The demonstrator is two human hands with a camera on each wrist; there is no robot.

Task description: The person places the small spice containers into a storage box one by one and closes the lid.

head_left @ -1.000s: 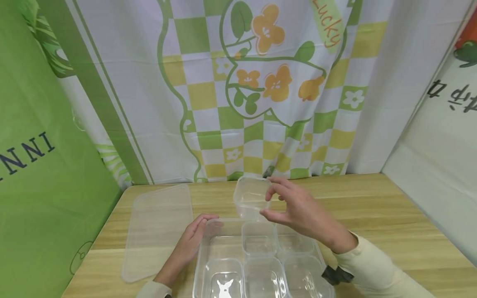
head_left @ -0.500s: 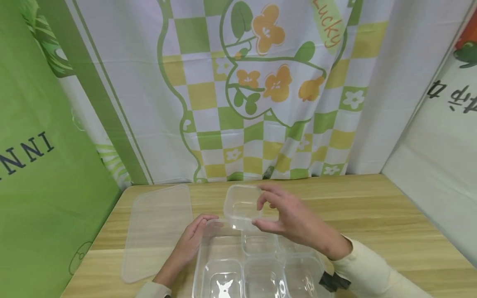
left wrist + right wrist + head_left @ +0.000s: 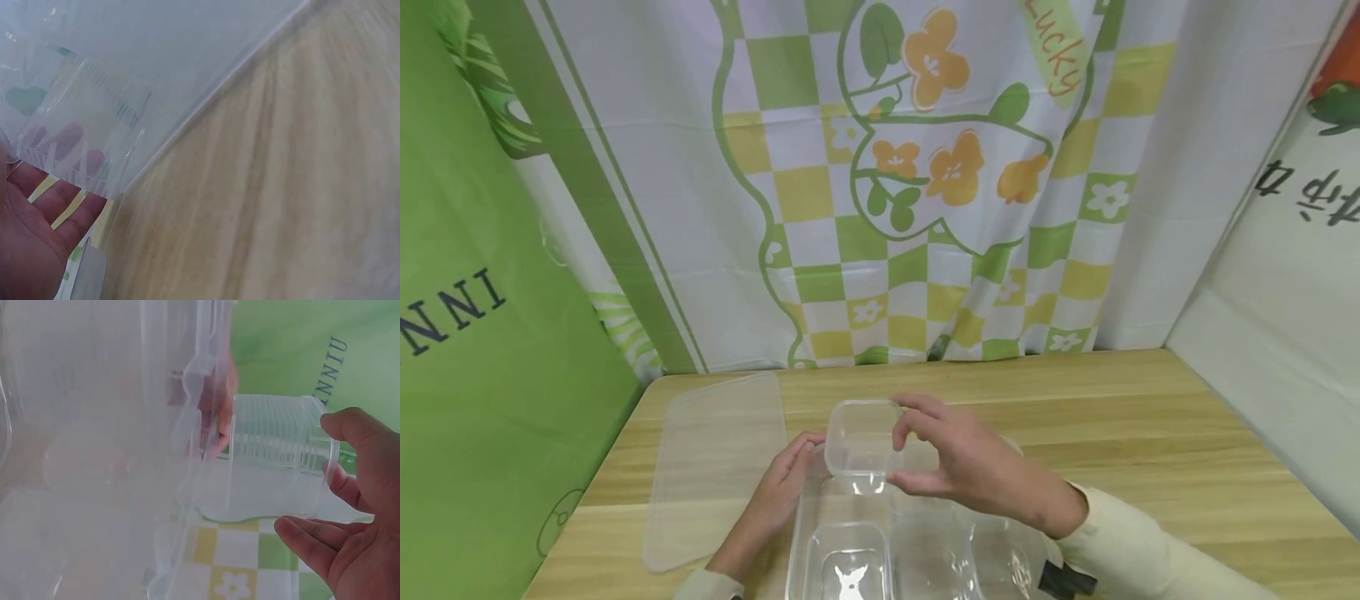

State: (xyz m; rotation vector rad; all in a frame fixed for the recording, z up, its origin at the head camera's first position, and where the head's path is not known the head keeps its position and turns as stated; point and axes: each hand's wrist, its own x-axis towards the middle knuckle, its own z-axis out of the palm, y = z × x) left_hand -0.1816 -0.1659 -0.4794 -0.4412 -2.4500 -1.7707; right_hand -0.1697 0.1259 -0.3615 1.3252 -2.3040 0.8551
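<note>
A small clear plastic container (image 3: 861,437) hangs over the back left part of a larger clear plastic box (image 3: 797,517). My right hand (image 3: 970,467) pinches the container's right side between thumb and fingers; the right wrist view shows the thumb on the rim of the container (image 3: 275,456). Inside the box stand several similar small containers, one of them a front left container (image 3: 848,554). My left hand (image 3: 786,483) holds the box at its back left corner. In the left wrist view, the fingertips of the left hand (image 3: 44,231) show through the clear plastic.
A flat translucent lid (image 3: 715,467) lies on the wooden table (image 3: 1150,433) left of the box. Behind the table hangs a checked, flowered curtain (image 3: 940,208). A green cloth (image 3: 497,375) is at the left and a white cloth (image 3: 1285,333) at the right.
My right hand has moved left and toward me with the small container, from behind the box to over its back left part. The left hand has stayed at the corner.
</note>
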